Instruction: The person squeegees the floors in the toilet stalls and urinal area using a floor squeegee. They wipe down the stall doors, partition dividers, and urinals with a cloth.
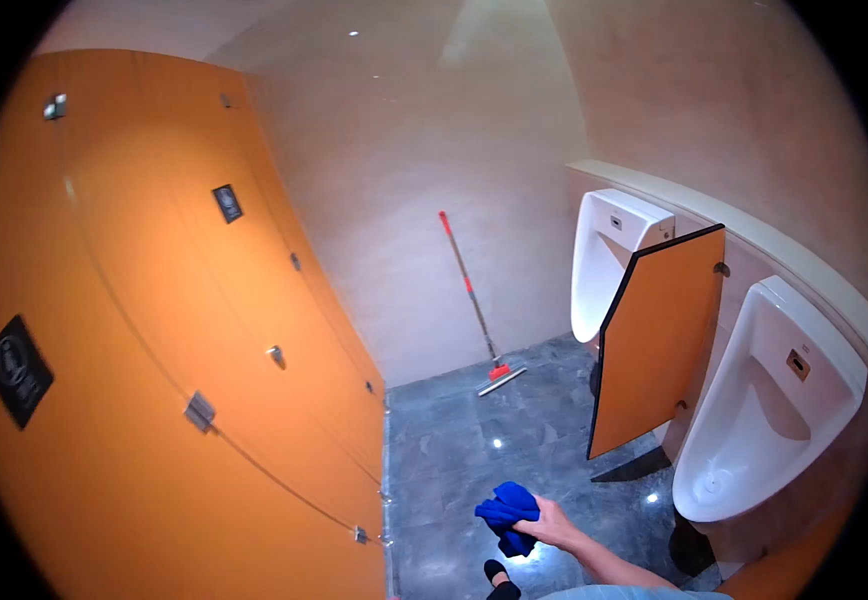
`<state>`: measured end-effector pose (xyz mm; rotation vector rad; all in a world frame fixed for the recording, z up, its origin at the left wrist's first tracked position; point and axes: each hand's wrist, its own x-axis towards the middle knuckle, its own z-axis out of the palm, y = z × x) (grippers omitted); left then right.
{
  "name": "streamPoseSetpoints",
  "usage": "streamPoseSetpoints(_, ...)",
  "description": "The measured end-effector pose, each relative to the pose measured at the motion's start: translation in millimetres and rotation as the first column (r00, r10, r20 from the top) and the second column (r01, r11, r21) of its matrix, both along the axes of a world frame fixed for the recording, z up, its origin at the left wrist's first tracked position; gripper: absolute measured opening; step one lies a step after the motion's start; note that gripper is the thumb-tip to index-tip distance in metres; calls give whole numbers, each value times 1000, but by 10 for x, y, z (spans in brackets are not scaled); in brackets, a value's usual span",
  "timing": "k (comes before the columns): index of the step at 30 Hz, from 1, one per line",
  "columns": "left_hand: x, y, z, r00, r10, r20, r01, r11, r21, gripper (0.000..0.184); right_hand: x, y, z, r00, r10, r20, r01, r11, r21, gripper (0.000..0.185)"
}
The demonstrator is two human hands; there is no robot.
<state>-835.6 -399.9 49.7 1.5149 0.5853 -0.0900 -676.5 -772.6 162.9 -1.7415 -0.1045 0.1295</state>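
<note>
My right hand is closed around a bunched blue cloth, low in the middle of the head view. The cloth hangs above the grey floor, touching nothing but the hand. My left hand does not show. To the right of the held cloth, a white urinal is fixed to the wall. Beneath the cloth, a black shoe shows at the bottom edge.
Orange stall doors line the left side. An orange partition with black edging stands between the near urinal and a farther urinal. A red-handled floor squeegee leans on the back wall.
</note>
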Motion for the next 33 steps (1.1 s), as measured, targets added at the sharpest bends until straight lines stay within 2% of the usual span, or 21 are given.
streamPoseSetpoints(2, 447, 49, 126, 1000, -20, -13, 20, 1000, 18, 24, 323, -13, -174, 999, -24, -22, 23, 1000, -18, 49)
streamPoseSetpoints(4, 1075, 162, 146, 999, 38, 28, -39, 999, 32, 25, 651, -129, -263, 997, -66, -44, 63, 996, -71, 54)
streamPoseSetpoints(5, 1424, 279, 78, 1000, 6, 23, -7, 1000, 25, 25, 775, -180, -243, 994, -98, -48, 95, 993, -77, 54)
streamPoseSetpoints(7, 2167, 414, -184, 976, -156, 149, 139, 983, 120, 24, 989, -361, -247, 954, -290, -73, 262, 929, -260, 55)
streamPoseSetpoints(8, 2548, 265, -126, 978, -90, 189, 88, 996, 22, 23, 1106, -448, -268, 936, -346, -69, 321, 915, -245, 54)
streamPoseSetpoints(10, 3357, 20, -111, 955, -188, 231, 206, 977, -55, 26, 1246, -636, -217, 872, -486, -50, 458, 849, -263, 50)
streamPoseSetpoints(12, 4118, -465, 401, 951, -303, 63, 304, 952, -23, 31, 1378, -729, -214, 778, -622, -86, 587, 770, -251, 47)
streamPoseSetpoints(13, 4455, -726, 560, 932, -340, 127, 347, 938, -30, 24, 1437, -801, -282, 732, -679, -56, 642, 715, -277, 44)
streamPoseSetpoints(15, 5110, -1150, 711, 843, -486, 229, 502, 865, -14, 24, 1593, -893, -294, 659, -747, -86, 712, 656, -249, 43)
streamPoseSetpoints(17, 5635, -1617, 922, 792, -554, 256, 572, 820, 5, 26, 1792, -1006, -404, 610, -782, -129, 757, 623, -196, 43)
streamPoseSetpoints(19, 6066, -2005, 1049, 749, -589, 304, 623, 782, -21, 27, 2071, -1113, -467, 586, -801, -125, 766, 597, -237, 42)
streamPoseSetpoints(21, 6427, -2289, 1025, 744, -588, 319, 639, 765, -79, 28, 2407, -1243, -619, 569, -808, -153, 766, 588, -258, 43)
streamPoseSetpoints(22, 6582, -2372, 991, 754, -587, 295, 638, 761, -117, 28, 2610, -1310, -653, 565, -817, -117, 741, 564, -365, 45)
streamPoseSetpoints(23, 6738, -2413, 970, 766, -588, 259, 634, 759, -151, 26, 2827, -1367, -753, 578, -804, -139, 727, 584, -361, 45)
streamPoseSetpoints(25, 7104, -2342, 930, 774, -591, 228, 624, 774, -111, 26, 3283, -1442, -940, 572, -808, -139, 818, 573, 37, 45)
streamPoseSetpoints(26, 7333, -2265, 914, 799, -562, 213, 586, 808, -66, 26, 3549, -1408, -702, 600, -786, -150, 800, 596, 73, 45)
streamPoseSetpoints(27, 7580, -2141, 894, 819, -536, 204, 552, 834, -25, 26, 3774, -1465, -766, 599, -787, -147, 801, 594, 79, 45)
streamPoseSetpoints(29, 8123, -1887, 799, 866, -447, 225, 448, 893, 49, 28, 4147, -1637, -956, 668, -744, -28, 725, 659, -198, 44)
streamPoseSetpoints(30, 8411, -1768, 776, 887, -397, 235, 396, 917, 52, 31, 4376, -1584, -556, 704, -710, -24, 682, 684, -259, 45)
streamPoseSetpoints(31, 8681, -1649, 776, 890, -376, 259, 383, 924, 27, 30, 4514, -1587, -481, 701, -713, -17, 686, 680, -261, 45)
streamPoseSetpoints(33, 9303, -1522, 807, 896, -341, 285, 328, 940, 95, 39, 4829, -1565, -399, 684, -727, -57, 697, 674, -244, 45)
